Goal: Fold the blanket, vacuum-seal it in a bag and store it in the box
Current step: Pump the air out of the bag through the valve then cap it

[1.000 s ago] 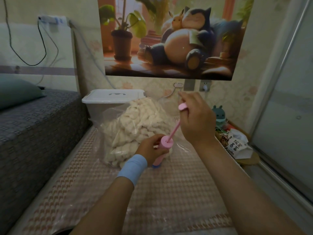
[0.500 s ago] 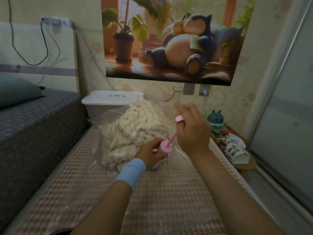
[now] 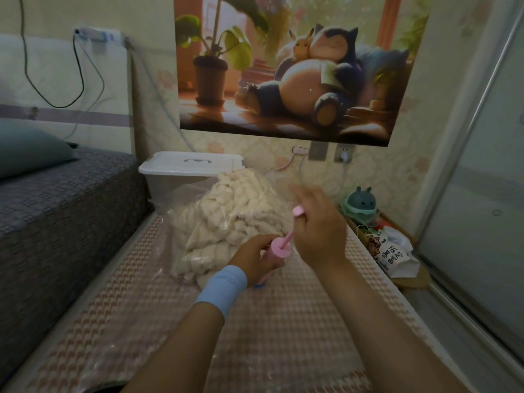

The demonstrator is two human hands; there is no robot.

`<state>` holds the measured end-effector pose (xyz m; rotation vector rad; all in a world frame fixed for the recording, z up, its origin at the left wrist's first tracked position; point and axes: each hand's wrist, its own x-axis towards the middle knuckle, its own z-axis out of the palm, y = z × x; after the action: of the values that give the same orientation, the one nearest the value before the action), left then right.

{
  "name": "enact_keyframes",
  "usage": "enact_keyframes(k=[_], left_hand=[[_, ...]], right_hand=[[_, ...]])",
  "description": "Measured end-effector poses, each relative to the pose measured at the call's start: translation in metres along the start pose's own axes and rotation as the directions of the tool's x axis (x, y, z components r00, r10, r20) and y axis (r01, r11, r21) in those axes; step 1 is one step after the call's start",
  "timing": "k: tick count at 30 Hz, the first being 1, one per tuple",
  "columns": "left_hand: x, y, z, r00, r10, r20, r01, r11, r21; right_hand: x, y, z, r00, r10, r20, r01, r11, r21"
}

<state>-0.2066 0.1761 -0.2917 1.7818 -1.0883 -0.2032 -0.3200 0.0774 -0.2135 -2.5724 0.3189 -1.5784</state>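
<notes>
Your left hand [image 3: 252, 258] curled round the pink pump [image 3: 279, 249] barrel, your right hand [image 3: 319, 232] clamped on its plunger handle, lower than a second ago, less rod showing, cream blanket [image 3: 232, 219] in the clear bag [image 3: 181, 201] just beyond, before the lidded box [image 3: 192, 167].

pump [image 3: 276, 252] pink, blue tip at base | blanket [image 3: 232, 211] cream, chunky braided texture | bag [image 3: 181, 194] clear | box [image 3: 192, 163] translucent, white lid | mat [image 3: 283, 321] brown-and-white houndstooth | wristband [image 3: 222, 287] light blue | bed cover [image 3: 56, 199] grey, small geometric weave | pillow [image 3: 28, 148] teal | toy [image 3: 360, 204] teal-green | wallpaper [image 3: 419, 154] pale cream, faint pink flowers
</notes>
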Motion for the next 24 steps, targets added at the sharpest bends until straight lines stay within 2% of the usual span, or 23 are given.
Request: enact_keyframes(k=[1, 2, 3, 4, 5, 6, 8, 10, 12, 14, 15, 17, 18, 19, 20, 22, 24], left_hand=[[-0.001, 0.002, 0.001, 1.0, -0.015, 0.003, 0.015, 1.0, -0.004], [-0.002, 0.004, 0.002, 1.0, -0.028, 0.009, 0.028, 1.0, -0.005], [-0.002, 0.005, 0.004, 0.999, -0.037, 0.013, 0.038, 0.999, -0.001], [-0.002, 0.004, 0.006, 0.999, -0.046, 0.017, 0.046, 0.999, -0.004], [-0.002, 0.003, 0.006, 0.998, -0.057, 0.01, 0.057, 0.998, -0.019], [-0.002, 0.002, 0.006, 0.997, -0.073, -0.011, 0.072, 0.996, -0.043], [0.0, -0.003, 0.003, 0.995, -0.082, -0.051, 0.078, 0.994, -0.071], [0.0, -0.006, 0.0, 0.996, -0.079, -0.045, 0.076, 0.995, -0.065], [0.0, -0.006, -0.001, 0.996, -0.074, -0.041, 0.072, 0.996, -0.055], [-0.001, -0.004, 0.002, 0.996, -0.084, -0.041, 0.081, 0.994, -0.068], [-0.001, -0.002, 0.003, 0.995, -0.092, -0.042, 0.089, 0.993, -0.081], [-0.003, 0.001, 0.004, 0.993, -0.117, -0.028, 0.114, 0.989, -0.091], [-0.003, 0.002, 0.004, 0.992, -0.124, -0.027, 0.121, 0.989, -0.089], [-0.003, 0.003, 0.003, 0.992, -0.126, -0.034, 0.122, 0.987, -0.1], [-0.003, 0.002, 0.002, 0.991, -0.128, -0.039, 0.122, 0.986, -0.117], [0.0, -0.004, 0.0, 0.992, -0.115, -0.047, 0.109, 0.987, -0.115], [0.002, -0.006, -0.002, 0.995, -0.099, -0.03, 0.096, 0.991, -0.096]], right_hand=[[-0.013, 0.001, 0.009, 0.984, 0.04, 0.173, -0.038, 0.999, -0.016], [-0.025, 0.002, 0.018, 0.935, 0.07, 0.349, -0.065, 0.998, -0.026], [-0.033, 0.003, 0.024, 0.881, 0.08, 0.467, -0.073, 0.997, -0.034], [-0.036, 0.003, 0.026, 0.864, 0.077, 0.498, -0.07, 0.997, -0.033], [-0.03, 0.002, 0.023, 0.879, 0.07, 0.471, -0.069, 0.997, -0.019], [-0.02, -0.002, 0.018, 0.924, 0.027, 0.38, -0.03, 1.0, 0.0], [0.006, -0.013, 0.0, 0.989, -0.088, 0.115, 0.088, 0.996, 0.004], [0.028, -0.02, -0.017, 0.983, -0.138, -0.122, 0.143, 0.989, 0.034], [0.031, -0.018, -0.017, 0.974, -0.11, -0.2, 0.121, 0.992, 0.042], [0.01, -0.01, 0.0, 0.996, -0.071, -0.056, 0.071, 0.997, 0.007], [-0.005, -0.005, 0.011, 0.994, -0.035, 0.104, 0.037, 0.999, -0.019], [-0.028, 0.002, 0.031, 0.902, 0.056, 0.428, -0.01, 0.994, -0.108], [-0.03, 0.001, 0.033, 0.87, 0.081, 0.486, -0.009, 0.989, -0.149], [-0.024, -0.001, 0.031, 0.879, 0.082, 0.469, 0.0, 0.985, -0.174], [-0.014, -0.005, 0.024, 0.919, 0.047, 0.391, 0.019, 0.986, -0.163], [0.013, -0.015, -0.001, 0.993, -0.08, 0.082, 0.089, 0.989, -0.116], [0.033, -0.017, -0.02, 0.973, -0.129, -0.189, 0.121, 0.991, -0.054]])
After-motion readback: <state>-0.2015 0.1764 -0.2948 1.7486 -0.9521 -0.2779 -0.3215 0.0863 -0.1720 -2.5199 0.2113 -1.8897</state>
